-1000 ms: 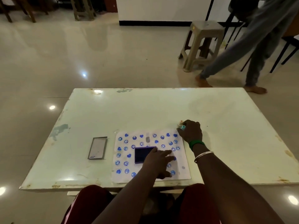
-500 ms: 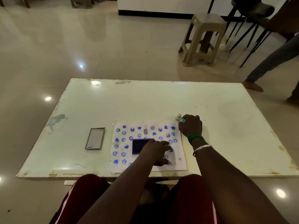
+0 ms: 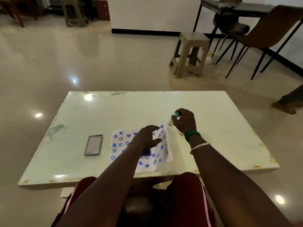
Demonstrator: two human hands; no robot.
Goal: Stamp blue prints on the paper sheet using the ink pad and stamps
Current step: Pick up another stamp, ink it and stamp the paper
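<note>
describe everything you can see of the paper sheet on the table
The paper sheet is white and thin, covered with blue prints: round smiley faces and solid hearts in loose rows. It lies near the front edge of the pale table, but its right side curls up off the surface. The dark blue ink pad sits on it, mostly hidden under the left hand, which is spread above the sheet; whether it touches the paper is unclear.

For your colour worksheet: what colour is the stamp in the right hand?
Light blue stamp, head view.
</note>
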